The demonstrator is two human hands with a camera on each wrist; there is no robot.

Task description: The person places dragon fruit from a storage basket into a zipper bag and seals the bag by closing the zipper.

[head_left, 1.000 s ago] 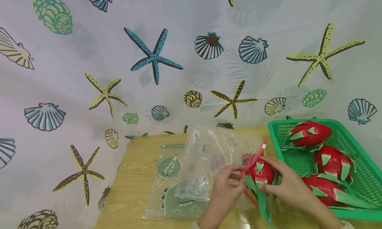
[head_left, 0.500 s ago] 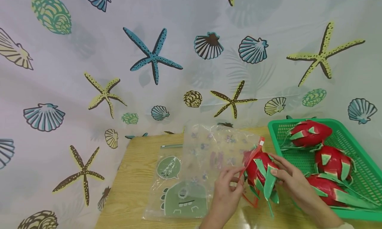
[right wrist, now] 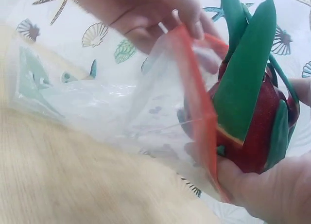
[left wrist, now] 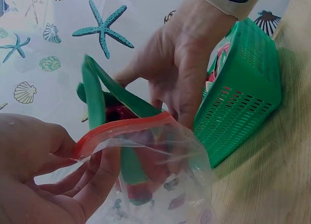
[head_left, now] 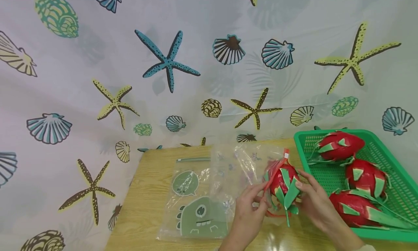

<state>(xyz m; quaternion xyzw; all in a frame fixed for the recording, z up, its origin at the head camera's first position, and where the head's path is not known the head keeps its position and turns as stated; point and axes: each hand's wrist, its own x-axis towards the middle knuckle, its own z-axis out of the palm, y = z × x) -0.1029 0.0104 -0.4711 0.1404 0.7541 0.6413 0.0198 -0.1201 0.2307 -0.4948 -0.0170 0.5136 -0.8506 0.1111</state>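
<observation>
A clear zip bag (head_left: 241, 164) with a red zip edge and small printed flowers lies toward the left of the hands, its mouth spread. My left hand (head_left: 246, 211) pinches the red edge between thumb and fingers. My right hand (head_left: 313, 200) grips a red dragon fruit (head_left: 283, 182) with green leafy scales. One end of the fruit is inside the bag mouth, as the right wrist view shows; its leafy end (right wrist: 248, 78) sticks out past the red edge (right wrist: 197, 97). Through the film in the left wrist view, the fruit's lower part (left wrist: 150, 161) shows.
At the right stands a green plastic basket (head_left: 303, 145) holding several dragon fruits (head_left: 339, 145). Flat on the wooden table (head_left: 140, 200) lies another clear zip bag with a green dinosaur print (head_left: 202, 218), partly under the first. A patterned curtain (head_left: 196, 25) hangs behind.
The dragon fruit has tilted and turned in my right hand, and its leafy end now points down toward me. The bag's film has shifted right; my left hand keeps its pinch on the edge.
</observation>
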